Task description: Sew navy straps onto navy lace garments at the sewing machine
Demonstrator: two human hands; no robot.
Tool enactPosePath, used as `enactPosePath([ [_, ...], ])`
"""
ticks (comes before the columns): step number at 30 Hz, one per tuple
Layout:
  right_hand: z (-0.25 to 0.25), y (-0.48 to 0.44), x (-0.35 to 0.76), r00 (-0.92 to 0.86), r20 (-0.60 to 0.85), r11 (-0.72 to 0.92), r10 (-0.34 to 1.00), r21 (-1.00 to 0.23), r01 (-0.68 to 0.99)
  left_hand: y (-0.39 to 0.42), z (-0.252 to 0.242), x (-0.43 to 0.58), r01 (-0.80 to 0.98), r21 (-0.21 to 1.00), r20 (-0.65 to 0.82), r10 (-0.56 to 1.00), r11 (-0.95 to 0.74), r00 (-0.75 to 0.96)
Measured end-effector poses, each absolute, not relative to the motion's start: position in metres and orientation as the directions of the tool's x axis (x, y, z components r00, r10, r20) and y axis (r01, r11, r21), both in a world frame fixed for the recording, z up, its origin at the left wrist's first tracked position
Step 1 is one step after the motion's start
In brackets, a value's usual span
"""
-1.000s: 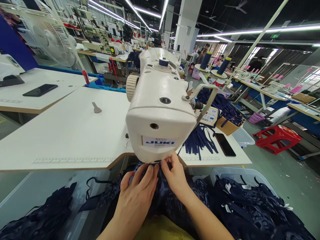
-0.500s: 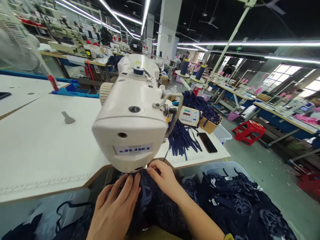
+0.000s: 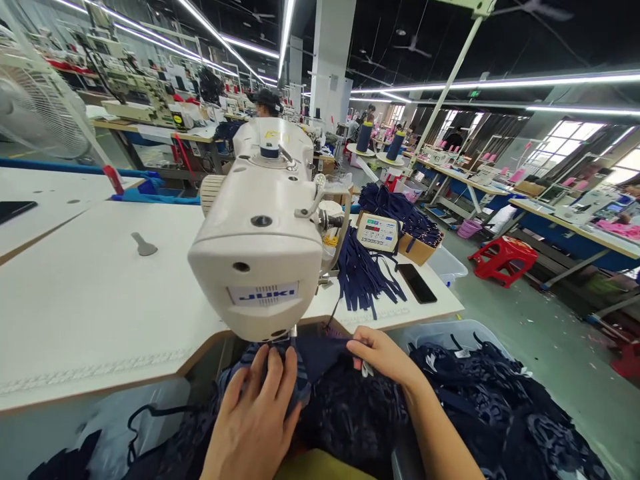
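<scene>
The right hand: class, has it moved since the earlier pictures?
Yes: the right hand has moved rightward, away from the sewing machine's head, pinching the navy fabric.

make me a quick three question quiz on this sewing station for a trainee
1. Multiple choice: what does the right hand grip?
a) a phone
b) the dark blue fabric
c) a red stool

2. True or false: the left hand is holding a spool of thread.

3. Fill in the blank: the label on the front of the sewing machine reads ____.

Key
1. b
2. False; it rests on the dark blue fabric, close in front of the sewing machine.
3. JUKI
</scene>
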State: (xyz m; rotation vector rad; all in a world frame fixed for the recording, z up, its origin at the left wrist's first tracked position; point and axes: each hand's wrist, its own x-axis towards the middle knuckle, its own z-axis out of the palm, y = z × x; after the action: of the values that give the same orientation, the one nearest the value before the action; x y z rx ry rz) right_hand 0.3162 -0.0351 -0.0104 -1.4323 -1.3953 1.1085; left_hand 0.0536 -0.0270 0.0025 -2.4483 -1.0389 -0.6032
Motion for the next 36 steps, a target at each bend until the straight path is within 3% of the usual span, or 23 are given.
enactPosePath([
  [6, -0.009, -0.027, 0.292, 0.019, -0.062, -0.059, 0.998, -0.990, -0.127, -0.030, 0.017, 0.046, 0.765, -0.124, 0.576, 0.581, -0.632, 0.574],
  [10, 0.001, -0.022, 0.256, -0.093, -0.064, -0.085, 0.994, -0.966, -0.244, -0.023, 0.011, 0.012, 0.806, -0.163, 0.621, 0.576, -0.568, 0.532],
  [13, 0.003, -0.017, 0.225, -0.065, -0.027, -0.035, 0.998, -0.992, -0.122, -0.020, 0.000, -0.001, 0.832, -0.163, 0.646, 0.580, -0.530, 0.496],
  [17, 0.001, -0.012, 0.206, 0.056, 0.076, 0.064, 0.996, -0.978, 0.199, -0.019, -0.007, 0.011, 0.667, -0.179, 0.609, 0.451, -0.724, 0.653],
  [20, 0.006, -0.013, 0.216, -0.055, 0.170, 0.179, 0.984, -0.934, 0.311, -0.017, -0.007, 0.019, 0.661, -0.185, 0.609, 0.443, -0.727, 0.658],
  [24, 0.012, -0.019, 0.233, -0.229, 0.238, 0.311, 0.944, -0.873, 0.375, -0.015, -0.009, 0.016, 0.683, -0.165, 0.605, 0.474, -0.711, 0.640],
  [31, -0.001, -0.012, 0.230, -0.259, 0.297, 0.384, 0.919, -0.825, 0.414, -0.021, -0.022, 0.016, 0.715, 0.090, 0.612, 0.604, -0.694, 0.510],
  [36, 0.002, -0.007, 0.226, -0.256, 0.299, 0.383, 0.919, -0.831, 0.404, -0.022, -0.023, 0.017, 0.694, 0.117, 0.582, 0.615, -0.710, 0.532],
])
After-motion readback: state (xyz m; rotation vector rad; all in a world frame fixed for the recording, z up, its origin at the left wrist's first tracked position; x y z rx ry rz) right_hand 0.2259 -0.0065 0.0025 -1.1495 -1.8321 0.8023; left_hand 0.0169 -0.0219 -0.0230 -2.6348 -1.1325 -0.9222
